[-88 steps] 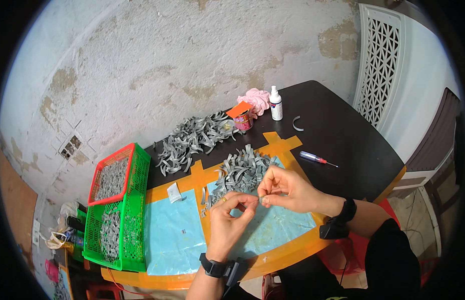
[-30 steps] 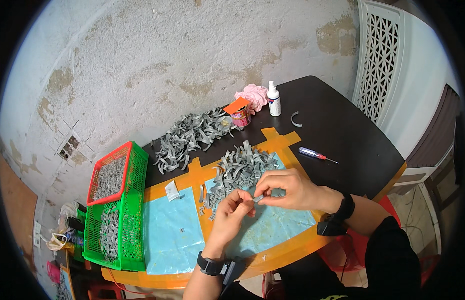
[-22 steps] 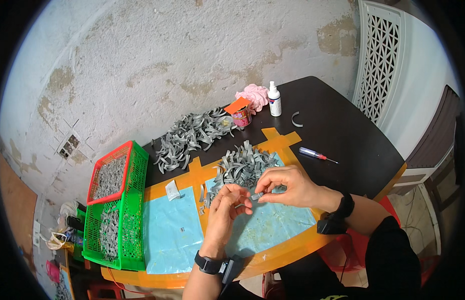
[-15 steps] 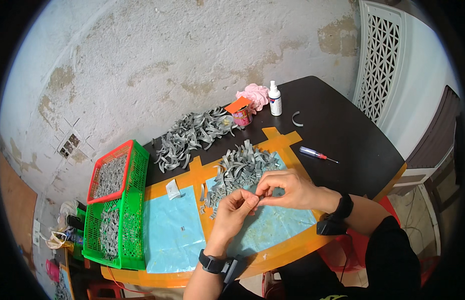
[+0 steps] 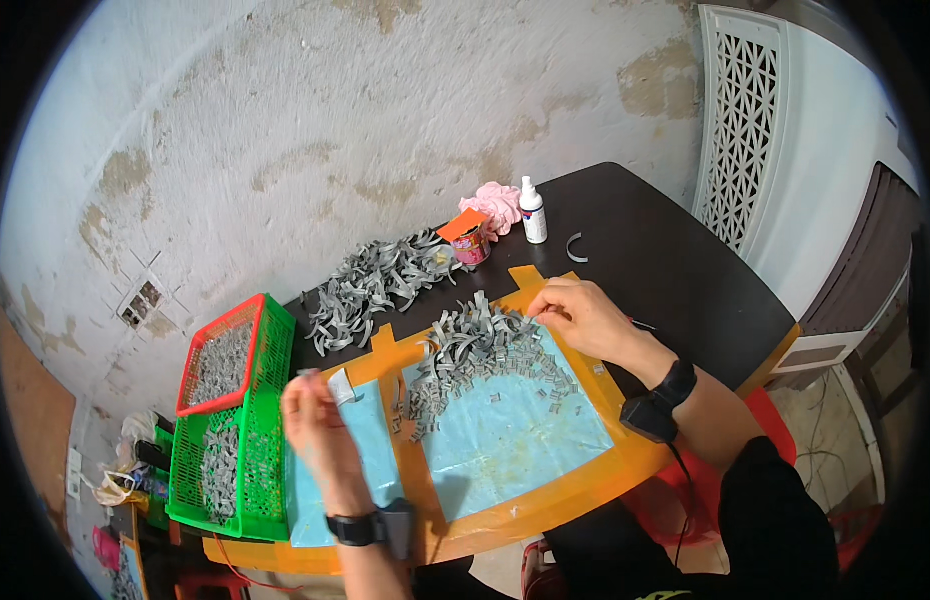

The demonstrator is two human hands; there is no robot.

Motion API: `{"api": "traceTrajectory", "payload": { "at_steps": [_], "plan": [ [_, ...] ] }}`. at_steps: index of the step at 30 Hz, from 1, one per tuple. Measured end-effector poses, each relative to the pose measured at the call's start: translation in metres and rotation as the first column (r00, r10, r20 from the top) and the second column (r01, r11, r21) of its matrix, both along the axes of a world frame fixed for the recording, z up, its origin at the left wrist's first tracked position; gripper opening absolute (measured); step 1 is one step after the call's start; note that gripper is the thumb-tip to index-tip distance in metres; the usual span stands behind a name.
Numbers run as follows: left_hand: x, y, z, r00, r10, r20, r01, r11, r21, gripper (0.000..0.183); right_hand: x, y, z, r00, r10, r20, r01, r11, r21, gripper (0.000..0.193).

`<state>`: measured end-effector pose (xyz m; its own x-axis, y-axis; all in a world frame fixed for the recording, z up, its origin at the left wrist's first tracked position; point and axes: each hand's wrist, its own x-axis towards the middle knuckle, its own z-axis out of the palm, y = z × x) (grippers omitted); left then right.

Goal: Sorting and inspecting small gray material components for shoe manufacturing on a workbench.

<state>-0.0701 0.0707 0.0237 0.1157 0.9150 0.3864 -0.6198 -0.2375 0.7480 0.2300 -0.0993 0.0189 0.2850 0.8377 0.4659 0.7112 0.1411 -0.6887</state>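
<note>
My left hand, smeared by motion, is over the left blue sheet, beside the green basket. Its fingers look closed, with a small greyish bit at their tips that is too blurred to name. On the right, my right hand reaches the edge of a heap of curved grey strips, thumb and fingers pinched together; what they hold is hidden. Many small grey pieces spread in front of that heap on the right blue sheet.
A larger pile of grey strips lies behind. A red basket of small grey pieces rests on the green one. A tin, pink cloth, white spray bottle and single curved strip stand farther back. A screwdriver is mostly covered.
My hands, together over the right blue sheet before, have parted. The left has swung left toward the green basket; the right has moved up to the heap's right edge.
</note>
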Motion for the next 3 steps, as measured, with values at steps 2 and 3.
{"api": "traceTrajectory", "payload": {
  "at_steps": [2,3],
  "plan": [
    [-0.046,0.031,0.004,0.988,0.147,0.044,-0.144,0.987,-0.074,0.015,0.000,-0.002,-0.001,0.991,-0.025,0.132,0.035,0.997,-0.073,0.009],
    [-0.086,0.058,-0.003,0.985,0.145,0.096,-0.146,0.989,0.004,0.019,-0.005,-0.002,0.002,0.989,-0.030,0.147,0.045,0.994,-0.099,0.009]
  ]
}}
